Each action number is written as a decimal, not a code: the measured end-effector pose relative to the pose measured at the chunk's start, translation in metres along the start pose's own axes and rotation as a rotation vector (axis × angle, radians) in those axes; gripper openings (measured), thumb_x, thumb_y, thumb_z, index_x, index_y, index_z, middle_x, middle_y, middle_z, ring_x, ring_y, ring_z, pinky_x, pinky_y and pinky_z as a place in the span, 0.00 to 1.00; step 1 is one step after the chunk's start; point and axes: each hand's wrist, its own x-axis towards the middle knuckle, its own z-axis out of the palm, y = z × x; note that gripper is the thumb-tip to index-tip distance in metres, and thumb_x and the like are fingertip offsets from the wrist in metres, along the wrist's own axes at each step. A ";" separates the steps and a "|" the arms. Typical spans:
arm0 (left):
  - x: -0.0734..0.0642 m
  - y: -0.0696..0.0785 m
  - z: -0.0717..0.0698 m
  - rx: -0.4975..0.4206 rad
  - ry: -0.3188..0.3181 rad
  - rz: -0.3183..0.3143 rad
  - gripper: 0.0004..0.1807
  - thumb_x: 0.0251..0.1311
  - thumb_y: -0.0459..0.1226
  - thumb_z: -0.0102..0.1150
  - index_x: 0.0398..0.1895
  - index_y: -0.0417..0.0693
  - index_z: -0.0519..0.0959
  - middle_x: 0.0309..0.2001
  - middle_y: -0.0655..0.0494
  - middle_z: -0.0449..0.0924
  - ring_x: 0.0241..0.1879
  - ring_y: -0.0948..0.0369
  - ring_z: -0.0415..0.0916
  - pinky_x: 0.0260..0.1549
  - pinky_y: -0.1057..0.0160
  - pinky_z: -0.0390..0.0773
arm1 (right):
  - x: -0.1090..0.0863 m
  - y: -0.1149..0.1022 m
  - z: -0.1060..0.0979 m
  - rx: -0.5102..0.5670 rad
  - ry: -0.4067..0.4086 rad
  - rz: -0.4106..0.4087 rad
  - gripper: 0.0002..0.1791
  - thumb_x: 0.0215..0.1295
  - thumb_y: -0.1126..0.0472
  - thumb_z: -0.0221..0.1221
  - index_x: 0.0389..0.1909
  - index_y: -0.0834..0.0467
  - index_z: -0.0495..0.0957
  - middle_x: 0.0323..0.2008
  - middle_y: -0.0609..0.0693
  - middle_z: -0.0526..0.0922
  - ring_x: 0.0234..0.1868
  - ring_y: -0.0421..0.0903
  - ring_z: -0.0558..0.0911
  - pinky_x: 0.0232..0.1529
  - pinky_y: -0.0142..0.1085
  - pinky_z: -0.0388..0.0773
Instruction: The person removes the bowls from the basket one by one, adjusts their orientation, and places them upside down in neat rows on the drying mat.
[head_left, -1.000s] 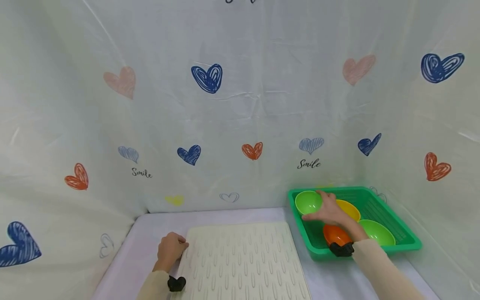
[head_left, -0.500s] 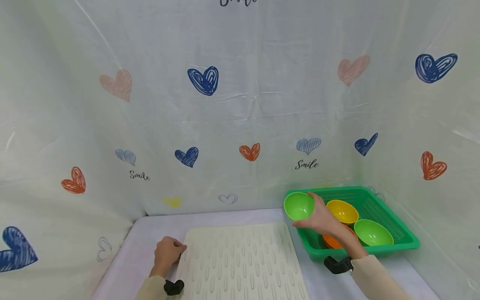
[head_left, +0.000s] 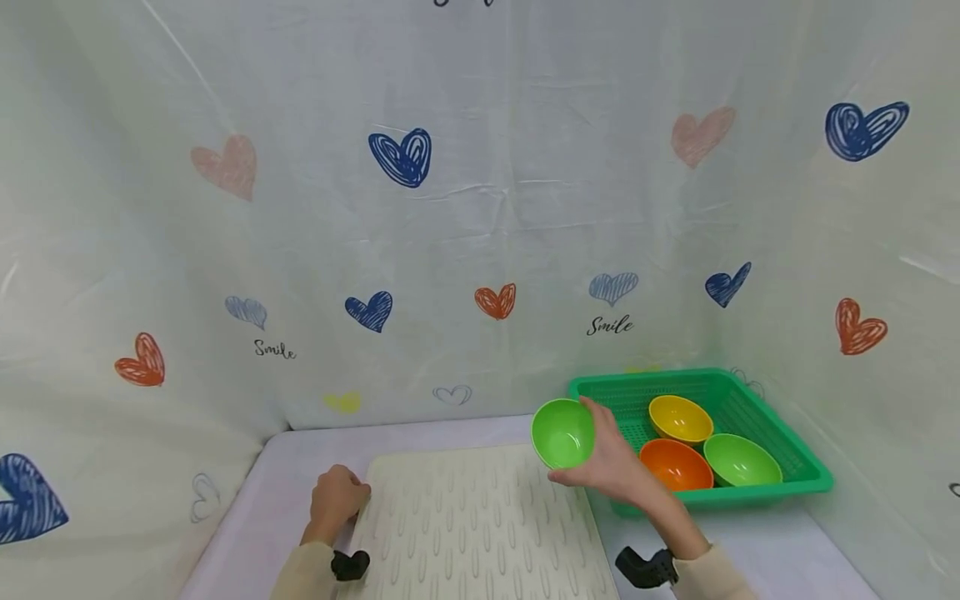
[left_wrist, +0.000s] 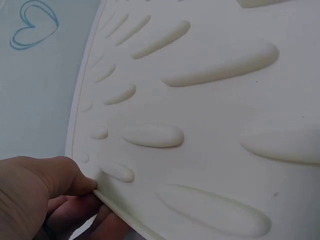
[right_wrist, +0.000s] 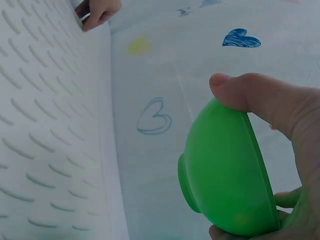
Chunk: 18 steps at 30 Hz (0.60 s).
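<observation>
My right hand (head_left: 611,454) holds a small green bowl (head_left: 562,433) by its rim, thumb on one side and fingers on the other, over the right back part of a cream mat (head_left: 480,525). In the right wrist view the bowl (right_wrist: 225,170) is tilted on its side, its foot facing left. The mat has raised oval bumps. My left hand (head_left: 336,504) pinches the mat's left edge; in the left wrist view the thumb (left_wrist: 75,177) lies on top and the fingers curl beneath, bending the edge up a little.
At the right stands a green plastic basket (head_left: 813,483) holding a yellow bowl (head_left: 681,418), an orange bowl (head_left: 675,465) and another green bowl (head_left: 742,460). A white curtain (head_left: 450,233) printed with hearts hangs behind and beside the white-covered table (head_left: 300,450).
My right hand has lifted the small green bowl out of the basket and carried it left over the mat. The left hand stays at the mat's edge.
</observation>
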 end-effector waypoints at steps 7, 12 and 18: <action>-0.001 -0.004 0.001 0.048 0.023 0.021 0.15 0.52 0.33 0.58 0.10 0.44 0.71 0.12 0.54 0.71 0.14 0.58 0.67 0.11 0.63 0.65 | -0.009 -0.017 0.018 0.059 0.014 -0.034 0.69 0.29 0.45 0.80 0.73 0.58 0.49 0.66 0.60 0.61 0.57 0.59 0.72 0.50 0.53 0.77; -0.001 -0.006 0.001 0.030 0.020 -0.005 0.13 0.53 0.32 0.57 0.12 0.43 0.75 0.13 0.54 0.72 0.15 0.59 0.68 0.11 0.64 0.66 | -0.013 -0.026 0.032 0.079 -0.004 -0.050 0.69 0.26 0.44 0.80 0.72 0.57 0.53 0.67 0.56 0.61 0.56 0.55 0.73 0.49 0.47 0.76; -0.002 -0.005 0.000 -0.010 0.003 -0.031 0.10 0.54 0.33 0.57 0.16 0.42 0.79 0.14 0.53 0.75 0.15 0.58 0.70 0.12 0.63 0.68 | -0.017 -0.033 0.046 0.081 -0.028 -0.063 0.71 0.23 0.40 0.80 0.72 0.59 0.55 0.66 0.56 0.63 0.55 0.53 0.73 0.46 0.45 0.77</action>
